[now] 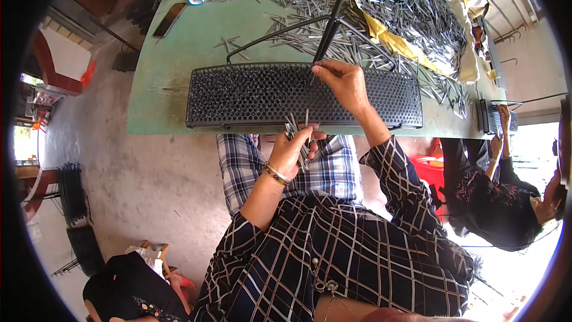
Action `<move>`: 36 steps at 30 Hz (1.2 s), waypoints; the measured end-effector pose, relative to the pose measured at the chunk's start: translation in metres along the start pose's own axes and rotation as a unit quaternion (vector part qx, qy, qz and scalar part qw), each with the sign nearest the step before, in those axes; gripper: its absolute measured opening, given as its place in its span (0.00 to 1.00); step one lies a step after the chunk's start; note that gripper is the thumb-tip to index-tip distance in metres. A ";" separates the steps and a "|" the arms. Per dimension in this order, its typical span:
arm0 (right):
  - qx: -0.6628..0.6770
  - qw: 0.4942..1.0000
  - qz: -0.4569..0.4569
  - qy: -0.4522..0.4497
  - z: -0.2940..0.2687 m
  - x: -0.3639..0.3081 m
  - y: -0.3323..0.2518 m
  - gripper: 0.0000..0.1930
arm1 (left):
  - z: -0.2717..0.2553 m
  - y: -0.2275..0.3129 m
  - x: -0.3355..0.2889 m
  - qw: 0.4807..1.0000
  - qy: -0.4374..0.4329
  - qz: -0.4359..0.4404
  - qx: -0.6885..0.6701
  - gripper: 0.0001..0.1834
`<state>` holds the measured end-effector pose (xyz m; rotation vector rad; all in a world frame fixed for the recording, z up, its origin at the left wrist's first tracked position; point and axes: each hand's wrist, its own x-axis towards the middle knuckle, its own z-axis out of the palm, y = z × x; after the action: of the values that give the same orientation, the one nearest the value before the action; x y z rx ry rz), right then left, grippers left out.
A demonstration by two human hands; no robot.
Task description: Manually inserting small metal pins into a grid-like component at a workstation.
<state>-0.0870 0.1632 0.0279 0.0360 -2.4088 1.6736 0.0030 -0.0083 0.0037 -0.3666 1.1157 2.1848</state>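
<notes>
Metal rods (pixel 304 152) gripped in your left hand (pixel 287 152) point lengthwise away; your right hand (pixel 347 85) pinches one above the rack (pixel 250 98), green table (pixel 154 89) and concrete floor (pixel 161 194).

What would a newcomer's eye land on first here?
Probably the long black perforated rack along the near edge of the green table, right hand over it. Just below, the left hand clutches slim metal rods. A big dark heap of rods fills the table's upper right.
</notes>
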 end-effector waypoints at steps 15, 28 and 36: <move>-0.085 0.995 -0.053 -0.003 0.006 -0.012 0.012 0.11 | 0.001 0.001 0.004 1.000 -0.002 -0.014 0.001 0.13; -0.139 0.967 -0.214 0.031 0.009 -0.019 0.019 0.09 | 0.003 0.004 0.001 0.999 -0.031 -0.016 0.008 0.13; -0.176 0.965 -0.194 0.014 0.011 -0.019 0.014 0.09 | -0.002 0.000 0.001 1.000 -0.015 -0.003 -0.013 0.12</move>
<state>-0.0720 0.1561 0.0082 0.3970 -2.4406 1.0589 0.0017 -0.0094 0.0020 -0.3472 1.0695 2.1935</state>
